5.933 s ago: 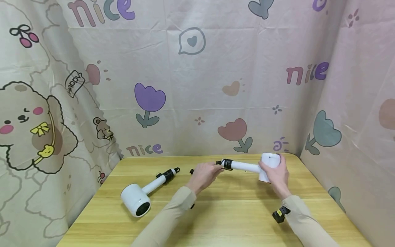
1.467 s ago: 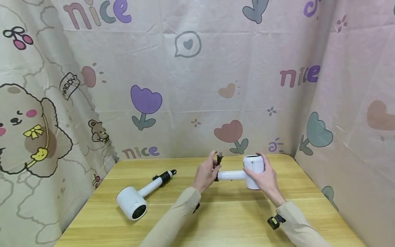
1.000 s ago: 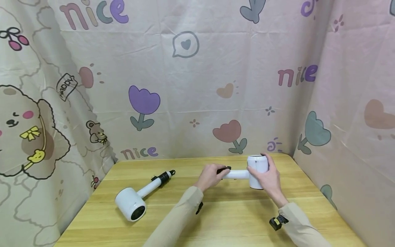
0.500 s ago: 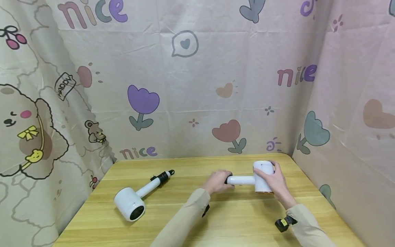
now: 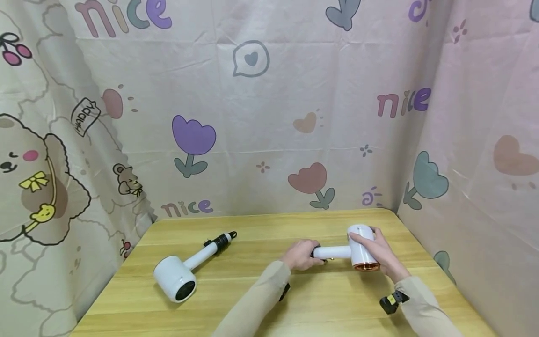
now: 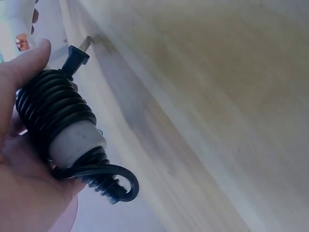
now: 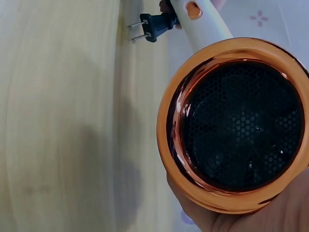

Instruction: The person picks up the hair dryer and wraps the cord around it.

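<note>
Both hands hold a white hair dryer (image 5: pixel 332 252) over the right part of the table. My left hand (image 5: pixel 302 255) grips the handle's end, where a black cord (image 6: pixel 58 104) is wound in tight coils. Beside the coils a two-pin plug (image 7: pixel 155 26) sticks out, and a small cord loop (image 6: pixel 126 179) hangs off the tip. My right hand (image 5: pixel 385 252) holds the dryer's barrel from its right side. A copper-coloured ring (image 7: pixel 166 125) surrounds the dark mesh grille (image 7: pixel 241 125), which faces the right wrist camera.
Another white hair dryer (image 5: pixel 168 276) lies on the left of the wooden table (image 5: pixel 236 299), its cord (image 5: pixel 221 242) coiled round the handle's end. Printed curtains (image 5: pixel 252 117) stand behind and at both sides. A small black camera (image 5: pixel 389 302) is strapped to the right wrist.
The plug stood upright by my left hand 1.5 s ago; my left hand then closed over the coiled cord. The dryer has moved lower and right, tilting so its copper ring shows.
</note>
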Tool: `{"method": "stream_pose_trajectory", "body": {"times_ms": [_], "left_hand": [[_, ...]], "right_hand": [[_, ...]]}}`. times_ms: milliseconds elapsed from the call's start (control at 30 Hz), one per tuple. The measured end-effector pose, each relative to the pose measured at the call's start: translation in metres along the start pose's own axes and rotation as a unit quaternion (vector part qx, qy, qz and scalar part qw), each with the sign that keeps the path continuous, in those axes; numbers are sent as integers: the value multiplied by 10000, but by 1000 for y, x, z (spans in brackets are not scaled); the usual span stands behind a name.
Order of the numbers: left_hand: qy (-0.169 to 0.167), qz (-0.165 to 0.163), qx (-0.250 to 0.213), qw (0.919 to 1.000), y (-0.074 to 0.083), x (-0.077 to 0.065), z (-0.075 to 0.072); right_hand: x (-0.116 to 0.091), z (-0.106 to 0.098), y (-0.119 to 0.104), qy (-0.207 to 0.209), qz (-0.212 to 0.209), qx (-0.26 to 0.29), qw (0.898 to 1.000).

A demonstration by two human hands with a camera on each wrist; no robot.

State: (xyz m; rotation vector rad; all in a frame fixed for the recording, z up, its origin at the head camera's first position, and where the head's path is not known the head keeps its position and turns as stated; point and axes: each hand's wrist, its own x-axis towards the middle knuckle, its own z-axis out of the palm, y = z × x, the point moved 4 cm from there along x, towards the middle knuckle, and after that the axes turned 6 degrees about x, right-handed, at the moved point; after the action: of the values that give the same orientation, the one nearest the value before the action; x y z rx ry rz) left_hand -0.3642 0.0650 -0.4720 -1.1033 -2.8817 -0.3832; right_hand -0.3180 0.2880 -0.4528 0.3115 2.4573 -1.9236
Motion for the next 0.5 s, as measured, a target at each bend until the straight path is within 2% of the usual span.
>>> {"method": "stream_pose_trajectory", "body": {"times_ms": [300,500], "left_hand": [[-206,12,217,9996,8,6,12],[-323,-299,215,9988,9,9,13]], "right_hand": [[11,-6,24,-57,385,-101,9992],[18,-11,35,-53,501,-389,9980]]}}
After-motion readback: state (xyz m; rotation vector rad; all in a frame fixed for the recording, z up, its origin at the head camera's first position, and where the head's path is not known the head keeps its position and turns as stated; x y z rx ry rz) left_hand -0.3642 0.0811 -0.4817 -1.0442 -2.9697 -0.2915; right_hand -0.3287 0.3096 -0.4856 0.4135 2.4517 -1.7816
